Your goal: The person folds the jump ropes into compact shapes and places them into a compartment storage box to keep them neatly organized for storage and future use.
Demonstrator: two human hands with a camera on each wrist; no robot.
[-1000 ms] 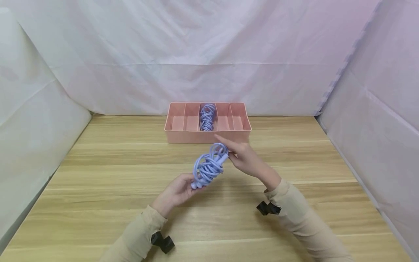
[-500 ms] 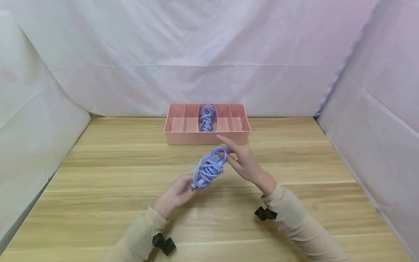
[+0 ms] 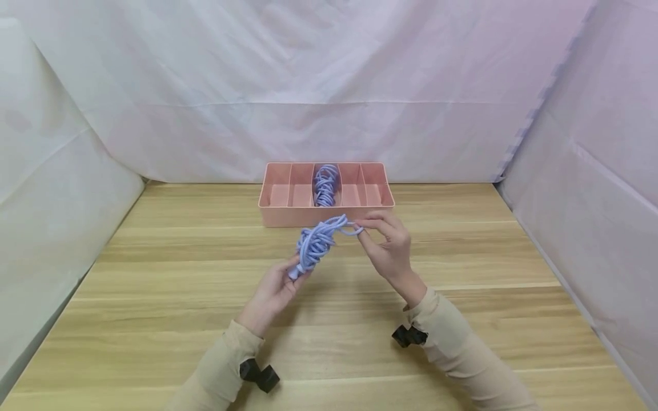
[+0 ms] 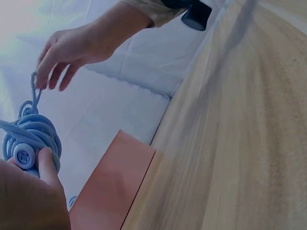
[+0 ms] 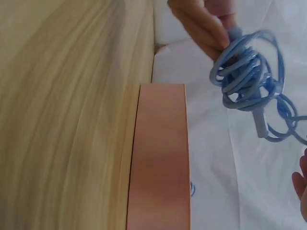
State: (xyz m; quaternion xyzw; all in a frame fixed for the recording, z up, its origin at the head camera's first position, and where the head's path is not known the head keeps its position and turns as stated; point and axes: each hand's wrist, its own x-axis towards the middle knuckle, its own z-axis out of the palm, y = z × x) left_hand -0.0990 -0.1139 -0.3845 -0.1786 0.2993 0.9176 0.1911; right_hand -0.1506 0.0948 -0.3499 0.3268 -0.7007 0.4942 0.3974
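Note:
A blue jump rope point(image 3: 316, 242), wound into a tangled bundle round its handles, is held up above the table in front of the box. My left hand point(image 3: 272, 292) grips the bundle's lower end, the thumb beside a round handle end in the left wrist view. With thumb and fingers, my right hand point(image 3: 389, 246) pinches a loop of the cord drawn out from the far end. A pale handle point(image 5: 260, 123) sticks out of the coils in the right wrist view, where only some fingertips of the right hand show at the edge.
Behind the hands, a pink divided box point(image 3: 288, 216) stands on the wooden table point(image 3: 154, 274) near the back curtain point(image 3: 329, 131). Another coiled blue rope point(image 3: 325, 185) lies in its middle compartment. White cloth walls enclose the sides.
My right fingers have gone from touching the bundle's end to pinching a cord loop and pulling it out rightward. The left hand has lifted the bundle slightly up and left.

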